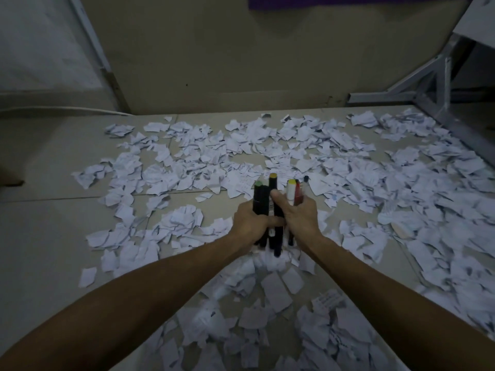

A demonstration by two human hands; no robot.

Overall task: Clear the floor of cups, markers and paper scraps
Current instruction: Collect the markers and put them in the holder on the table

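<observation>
Markers held bunched upright between both hands above floor, long axes pointing away. Left hand fingers wrapped round black ones; right hand fingers round rest. Paper scraps spread below.

Dim room: tiled floor, beige wall, grey metal frame at right.

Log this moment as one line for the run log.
left hand: grips markers | right hand: grips markers | paper scraps: cover floor | cups: none seen
</observation>
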